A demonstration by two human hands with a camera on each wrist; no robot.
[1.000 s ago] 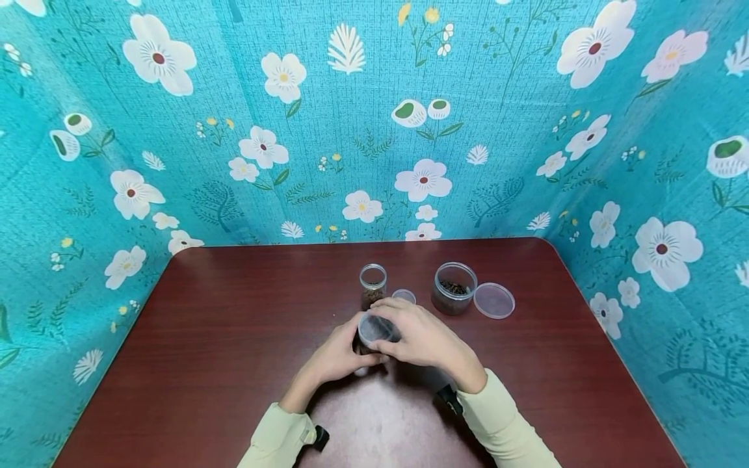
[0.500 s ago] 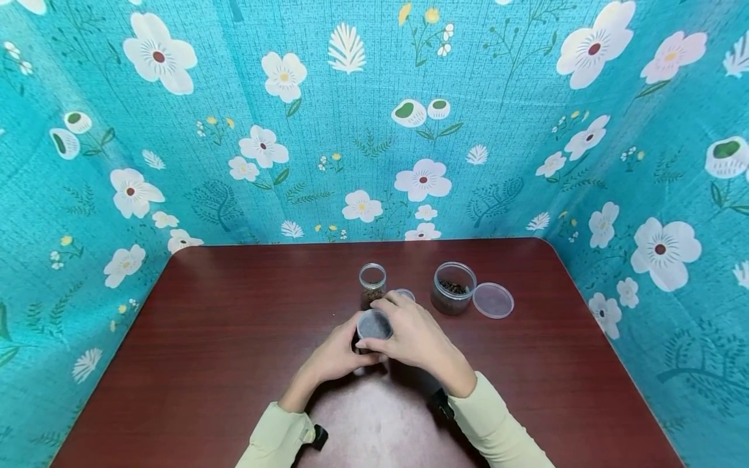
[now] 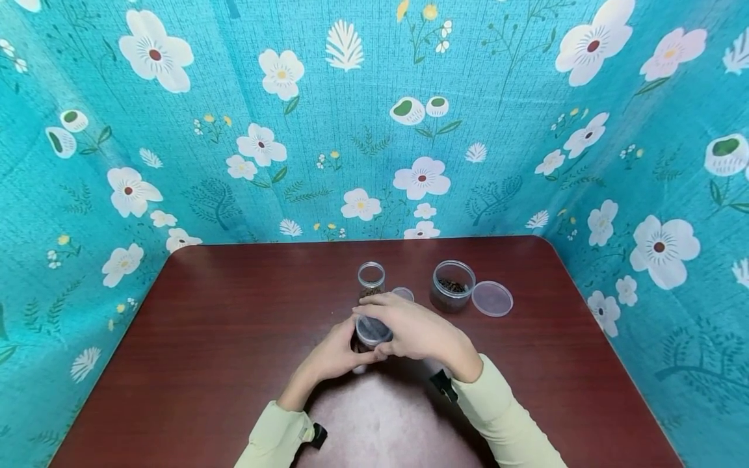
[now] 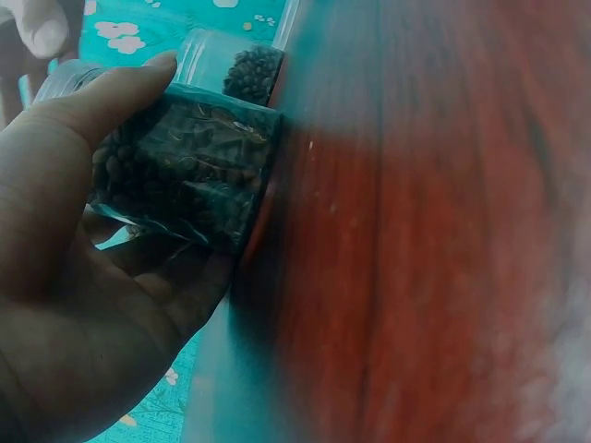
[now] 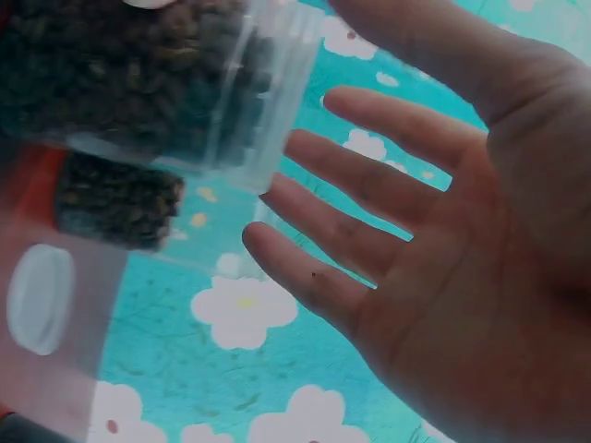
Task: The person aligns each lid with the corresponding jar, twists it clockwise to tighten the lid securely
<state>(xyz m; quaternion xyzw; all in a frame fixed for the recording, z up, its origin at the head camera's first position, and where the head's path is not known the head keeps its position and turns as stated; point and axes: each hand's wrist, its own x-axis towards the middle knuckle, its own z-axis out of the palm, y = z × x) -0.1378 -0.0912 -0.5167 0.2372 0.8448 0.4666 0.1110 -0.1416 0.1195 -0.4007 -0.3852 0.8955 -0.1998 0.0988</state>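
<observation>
My left hand (image 3: 333, 351) grips a clear jar (image 4: 185, 166) of dark brown bean-like pieces, its thumb across the side and its fingers round the other side. A translucent lid (image 3: 374, 330) sits on the jar's top. My right hand (image 3: 418, 328) is over the lid's right side. In the right wrist view its fingers (image 5: 369, 185) are straight and spread, with the fingertips close to the lid's edge. Behind the held jar stands a narrower uncovered jar (image 3: 372, 276) with brown contents. A small round lid (image 3: 403, 294) lies beside it, partly hidden by my right hand.
A wide uncovered jar (image 3: 452, 286) holding dark pieces stands at the back right. Its neighbour is a large round lid (image 3: 493, 299), lying flat on the dark red table (image 3: 234, 312). Flowered blue cloth (image 3: 316, 130) hangs behind the table and along both sides.
My right hand has turned about the lid, its fingers moving toward the far left side and its thumb toward the front. The left hand and its jar stay in place.
</observation>
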